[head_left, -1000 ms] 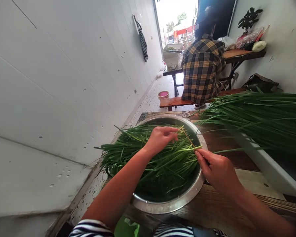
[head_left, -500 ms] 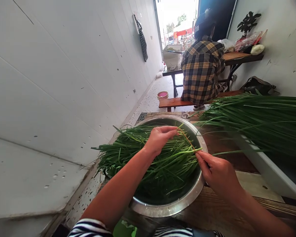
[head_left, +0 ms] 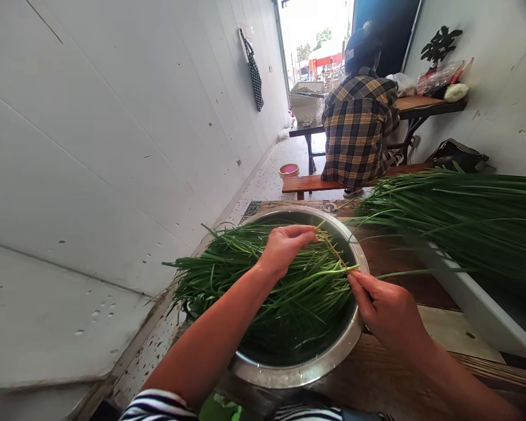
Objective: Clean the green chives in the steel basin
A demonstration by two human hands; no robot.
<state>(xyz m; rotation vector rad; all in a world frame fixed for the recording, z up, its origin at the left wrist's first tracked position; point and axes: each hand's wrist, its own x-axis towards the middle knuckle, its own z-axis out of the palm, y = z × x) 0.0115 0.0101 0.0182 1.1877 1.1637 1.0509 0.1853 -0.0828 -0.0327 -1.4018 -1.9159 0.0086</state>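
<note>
A wide metal basin [head_left: 284, 377] holds a heap of long green garlic chives [head_left: 228, 257], their leafy ends hanging over its left rim. Above the heap, my left hand [head_left: 284, 248] is closed in a pinch, with a short green stem end sticking out past the fingertips. My right hand [head_left: 388, 310] pinches at the basin's right rim, beside the pale end of a chive stem [head_left: 333, 271]. Between the two pinches a thin brownish strand [head_left: 332, 244] is stretched taut; it looks like a withered leaf. The fingers hide both of its ends.
More chives [head_left: 464, 204] lie piled over a white container [head_left: 473, 298] on the wooden table [head_left: 377, 362] at right. Ahead, a person in a plaid shirt [head_left: 355, 128] sits on a bench [head_left: 307, 184], facing away. A white wall [head_left: 114, 146] runs along the left.
Both hands keep the same pinches on the strand and chive, with hardly any movement. The view has shifted very slightly.
</note>
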